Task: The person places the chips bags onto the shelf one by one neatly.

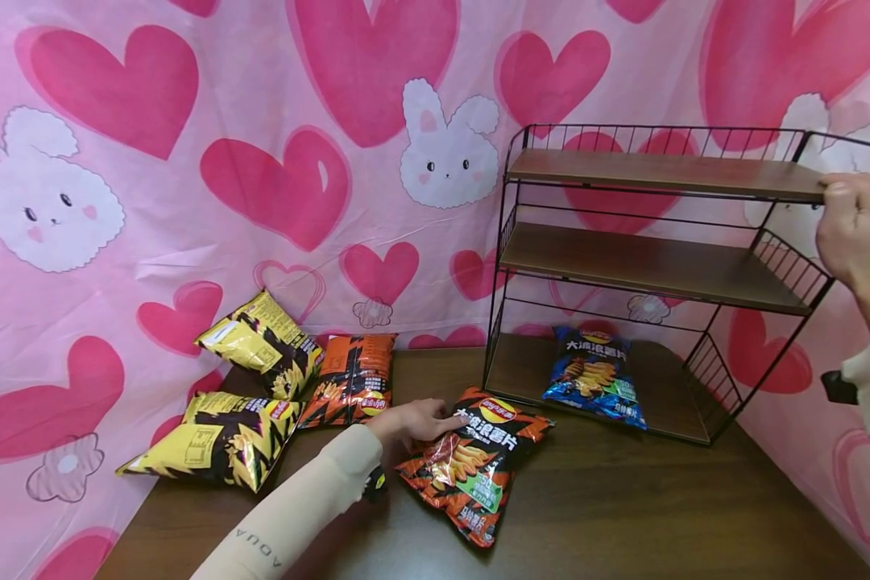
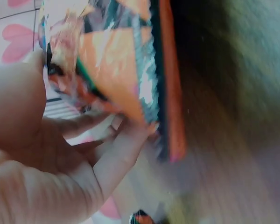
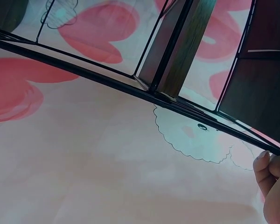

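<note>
Left hand (image 1: pixel 416 422) has hold of an orange chip bag (image 1: pixel 471 475) by its left side, the thumb lying over the printed front and the other fingers bent in beneath the edge, so the hand is partly closed on it. That orange chip bag is face up over the table (image 1: pixel 602 507), slanted, its upper end near the front left corner of a three-tier rack (image 1: pixel 652 262); whether any of it is lifted clear of the wood cannot be told.

Right hand (image 1: pixel 859 234) is at the right end of the rack's top shelf, fingers curled at the corner; in the right wrist view they bend in close to the end of a black bar (image 3: pixel 107 86).

On the rack's bottom tier lies a blue chip bag (image 1: pixel 594 374), face up, its lower end jutting past the front edge. To the left of the left hand, a second orange bag (image 1: pixel 351 379) lies with its logo toward the viewer. Beyond it to the left are two yellow bags (image 1: pixel 221 439), one nearer the viewer than the other. Behind everything hangs a pink cloth (image 1: pixel 261 89) printed with hearts and white rabbits.
</note>
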`<state>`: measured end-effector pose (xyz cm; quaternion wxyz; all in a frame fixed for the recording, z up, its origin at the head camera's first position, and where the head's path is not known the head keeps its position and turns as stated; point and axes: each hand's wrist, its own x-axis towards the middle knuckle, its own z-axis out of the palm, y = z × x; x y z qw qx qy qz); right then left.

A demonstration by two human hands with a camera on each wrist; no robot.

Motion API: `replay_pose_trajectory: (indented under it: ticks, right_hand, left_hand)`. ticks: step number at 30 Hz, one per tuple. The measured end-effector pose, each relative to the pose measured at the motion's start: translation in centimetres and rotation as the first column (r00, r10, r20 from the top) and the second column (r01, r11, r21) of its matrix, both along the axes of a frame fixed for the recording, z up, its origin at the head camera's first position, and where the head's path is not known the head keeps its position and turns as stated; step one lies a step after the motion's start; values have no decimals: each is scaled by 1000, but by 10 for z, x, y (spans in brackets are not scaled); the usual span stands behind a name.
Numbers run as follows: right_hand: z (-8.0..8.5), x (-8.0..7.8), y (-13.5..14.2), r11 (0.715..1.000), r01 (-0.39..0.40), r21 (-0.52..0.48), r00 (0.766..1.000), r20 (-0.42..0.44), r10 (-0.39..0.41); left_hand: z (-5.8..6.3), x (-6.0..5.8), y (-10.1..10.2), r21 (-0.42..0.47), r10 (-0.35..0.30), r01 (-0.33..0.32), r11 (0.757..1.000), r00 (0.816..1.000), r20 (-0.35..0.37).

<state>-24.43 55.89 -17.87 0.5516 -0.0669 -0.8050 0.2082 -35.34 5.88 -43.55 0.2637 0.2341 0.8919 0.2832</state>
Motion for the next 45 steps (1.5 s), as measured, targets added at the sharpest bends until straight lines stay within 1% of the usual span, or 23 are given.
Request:
replay_pose_trajectory:
  ticks: [1, 3, 7, 10, 12, 13, 15, 18, 21, 25, 27, 30, 32, 33, 36, 38, 40, 41, 45]
  right_hand:
    - [0, 0, 0, 1000, 0, -1, 1000, 2, 0]
    - [0, 1, 0, 1000, 6, -2, 1000, 14, -6]
    - [1, 2, -1, 1000, 26, -2, 999, 42, -26]
    - [2, 2, -2, 1000, 27, 2, 999, 42, -27]
    - [2, 2, -3, 1000, 29, 6, 999, 46, -29]
    - [3, 3, -3, 1000, 30, 6, 999, 45, -30]
    - [3, 3, -3, 999, 36, 8, 998, 59, -37]
    - [4, 4, -4, 999, 44, 12, 996, 75, -44]
    - [4, 4, -4, 999, 47, 7, 996, 81, -47]
    - [3, 4, -3, 999, 39, -4, 997, 69, -39]
    - [3, 4, -2, 1000, 30, -4, 998, 55, -29]
    - [3, 4, -3, 1000, 29, 0, 999, 40, -29]
    - [3, 4, -3, 999, 39, 6, 998, 52, -39]
    - [3, 5, -4, 999, 47, 9, 997, 60, -47]
    - [3, 4, -3, 999, 45, 14, 998, 52, -45]
    - [3, 4, -2, 999, 37, 16, 998, 41, -38]
    - [3, 4, -2, 999, 38, 11, 999, 32, -38]
    - [3, 4, -3, 999, 37, 11, 999, 34, -38]
    - [3, 6, -4, 997, 68, 20, 995, 73, -69]
  left_hand:
    - [0, 1, 2, -5, -7, 6, 1000, 1000, -17]
    - [-1, 3, 6, -11, -6, 6, 1000, 1000, -23]
    - [-3, 6, 11, 3, 13, -13, 1000, 1000, -3]
    - [-5, 8, 14, 33, 21, -21, 999, 1000, 2]
    - [-6, 8, 16, 49, 17, -16, 999, 1000, -12]
    - [-7, 8, 17, 62, 21, -21, 998, 1000, -4]
    - [-7, 9, 19, 86, 41, -44, 995, 999, 30]
    - [-7, 9, 23, 99, 68, -75, 992, 995, 70]
    - [-6, 11, 26, 126, 75, -93, 988, 987, 142]
    - [-10, 13, 28, 201, 55, -103, 974, 971, 231]
    - [-13, 14, 28, 242, 38, -101, 965, 967, 251]
    - [-16, 12, 29, 301, -3, -91, 949, 954, 299]
    - [-16, 11, 29, 326, -20, -94, 941, 944, 329]
    - [-17, 10, 28, 332, -21, -98, 938, 942, 335]
    - [-16, 12, 25, 332, 18, -130, 934, 947, 319]
    - [-15, 14, 24, 347, 28, -139, 928, 951, 307]
    - [-15, 16, 23, 371, 23, -133, 919, 958, 287]
    - [-15, 17, 23, 389, 17, -133, 911, 958, 288]
    - [-15, 22, 25, 457, 0, -122, 881, 966, 259]
